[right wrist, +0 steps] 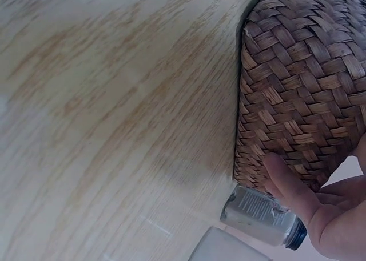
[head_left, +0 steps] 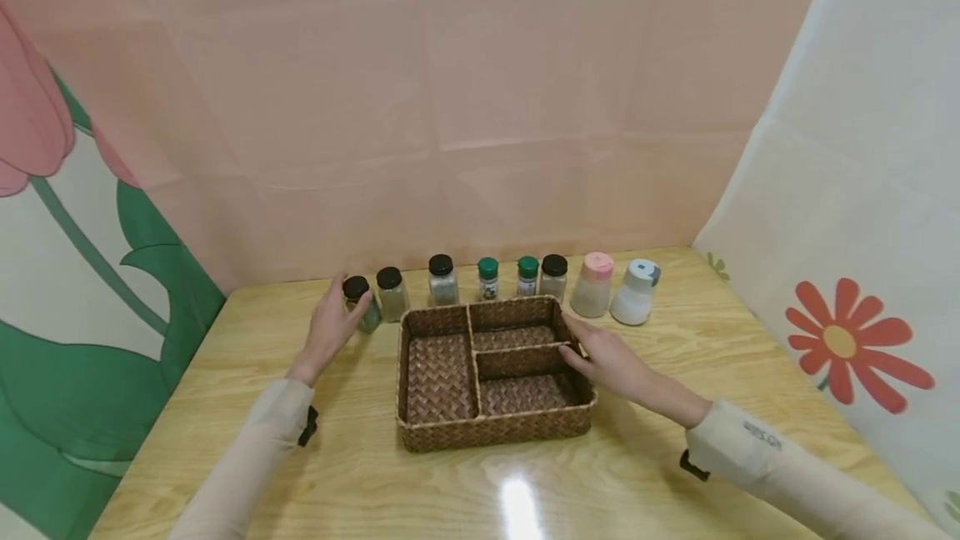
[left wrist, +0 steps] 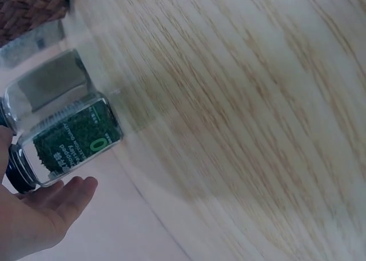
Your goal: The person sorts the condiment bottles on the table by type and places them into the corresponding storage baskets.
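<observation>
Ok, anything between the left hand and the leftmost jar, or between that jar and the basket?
Nothing visible separates the left hand from the leftmost jar. Toward the basket, the second jar stands close on its right; the nearer side looks clear.

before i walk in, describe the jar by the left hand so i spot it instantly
Start at the woven basket, then find the row of containers beyond it. At the row's left end, by the left hand, stands the jar. Its dark green body sets it apart from its paler, likewise black-lidded neighbour.
</observation>
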A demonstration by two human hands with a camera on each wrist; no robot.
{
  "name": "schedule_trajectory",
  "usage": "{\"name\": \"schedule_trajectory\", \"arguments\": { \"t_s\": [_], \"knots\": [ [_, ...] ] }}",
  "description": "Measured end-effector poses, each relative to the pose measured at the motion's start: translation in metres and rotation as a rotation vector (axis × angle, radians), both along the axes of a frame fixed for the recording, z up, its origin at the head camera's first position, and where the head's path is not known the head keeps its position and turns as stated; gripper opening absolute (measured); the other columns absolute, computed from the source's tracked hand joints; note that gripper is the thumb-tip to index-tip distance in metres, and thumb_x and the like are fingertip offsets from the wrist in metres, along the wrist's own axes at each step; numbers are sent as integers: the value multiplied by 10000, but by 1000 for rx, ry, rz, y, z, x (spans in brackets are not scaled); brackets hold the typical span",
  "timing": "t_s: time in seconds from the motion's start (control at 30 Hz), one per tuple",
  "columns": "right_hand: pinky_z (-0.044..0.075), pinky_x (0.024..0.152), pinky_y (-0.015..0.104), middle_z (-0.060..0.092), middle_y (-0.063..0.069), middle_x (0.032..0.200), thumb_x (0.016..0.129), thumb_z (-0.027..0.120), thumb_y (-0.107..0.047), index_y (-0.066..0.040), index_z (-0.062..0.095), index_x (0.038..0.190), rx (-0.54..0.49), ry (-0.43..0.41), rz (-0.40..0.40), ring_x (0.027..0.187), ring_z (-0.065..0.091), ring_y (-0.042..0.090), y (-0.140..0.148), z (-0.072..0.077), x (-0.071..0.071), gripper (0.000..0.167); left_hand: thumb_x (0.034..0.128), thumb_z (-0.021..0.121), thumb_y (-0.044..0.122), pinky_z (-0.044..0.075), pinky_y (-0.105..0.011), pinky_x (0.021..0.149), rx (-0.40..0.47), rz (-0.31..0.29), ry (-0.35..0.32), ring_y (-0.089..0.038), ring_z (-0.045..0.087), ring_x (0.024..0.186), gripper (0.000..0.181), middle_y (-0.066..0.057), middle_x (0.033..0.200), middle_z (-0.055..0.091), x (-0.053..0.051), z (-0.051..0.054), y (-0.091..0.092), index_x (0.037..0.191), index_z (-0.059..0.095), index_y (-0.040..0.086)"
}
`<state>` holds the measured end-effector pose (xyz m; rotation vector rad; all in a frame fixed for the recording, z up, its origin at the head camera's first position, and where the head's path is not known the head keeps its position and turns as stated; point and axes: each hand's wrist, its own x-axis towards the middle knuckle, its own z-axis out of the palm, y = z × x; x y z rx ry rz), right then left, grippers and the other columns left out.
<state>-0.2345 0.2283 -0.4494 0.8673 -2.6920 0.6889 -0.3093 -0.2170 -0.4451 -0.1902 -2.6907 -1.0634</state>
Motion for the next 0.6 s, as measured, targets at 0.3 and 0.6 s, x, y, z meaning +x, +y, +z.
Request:
{"name": "schedule_trajectory", "arguments": {
  "t_s": [0.3,0.6],
  "knots": [
    [522,861,513,529,356,1302,951,646,-75,184,435,1372,21,27,-8,1068,622,445,-3,3,2,537,1032,549,261,386,-605,1008,16,-27,19,-491,419,1296,663,-340,1461,371,-2,-2,1,1513,247,-79],
    [570,707,449,601,342,1201,915,683,-58,172,491,1330,28,64,-43,833,691,388,-7,5,6,513,1011,590,193,452,-593,913,6,-48,84,-474,527,1174,534,-321,1296,519,-3,-3,2,1423,379,-75]
  ]
}}
